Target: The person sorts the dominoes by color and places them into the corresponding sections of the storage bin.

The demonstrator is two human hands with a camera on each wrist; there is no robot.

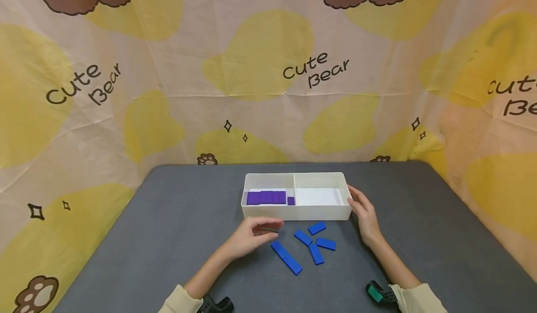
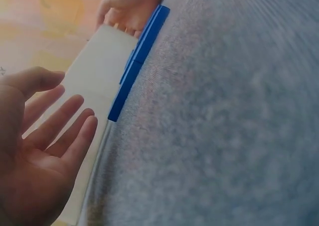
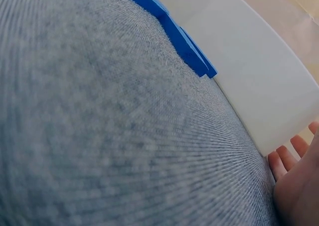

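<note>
A white two-compartment box [image 1: 297, 213] stands on the dark grey table. Its left compartment holds a row of purple tiles [image 1: 268, 197] and a smaller purple piece [image 1: 291, 201] beside them; no tiles show in the right one. In front of the box lie several flat blue tiles [image 1: 326, 243], two of them end to end [image 1: 286, 258]. My left hand [image 1: 253, 236] hovers by the box's front wall, fingers loosely extended and nothing in them, as the left wrist view also shows. At the box's right end, my right hand [image 1: 366, 216] touches the side wall with relaxed fingers.
Behind the table hangs a patterned cloth [image 1: 260, 71] with yellow patches and lettering. A dark strap device [image 1: 216, 305] sits at the left wrist, and another with a green part [image 1: 379, 293] at the right wrist.
</note>
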